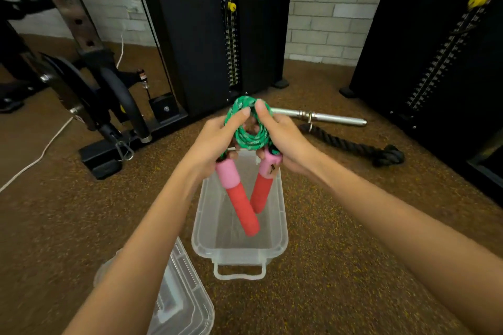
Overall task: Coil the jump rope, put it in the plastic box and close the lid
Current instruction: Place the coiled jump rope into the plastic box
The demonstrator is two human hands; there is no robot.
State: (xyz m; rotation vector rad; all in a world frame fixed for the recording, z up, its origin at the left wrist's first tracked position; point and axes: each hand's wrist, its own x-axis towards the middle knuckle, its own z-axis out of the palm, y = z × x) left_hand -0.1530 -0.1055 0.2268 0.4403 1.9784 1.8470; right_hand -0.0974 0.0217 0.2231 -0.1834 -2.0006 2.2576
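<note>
We grip the coiled jump rope (249, 130) in both left hand (215, 141) and right hand (283, 139), keeping loops bundled above the open plastic box (280, 228), handles dangling in

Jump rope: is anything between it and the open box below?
Nothing visible. Both hands, left hand and right hand, hold the coiled jump rope above the box, its handles hanging down toward the opening. The box looks empty, and the lid lies on the floor beside it.
</note>
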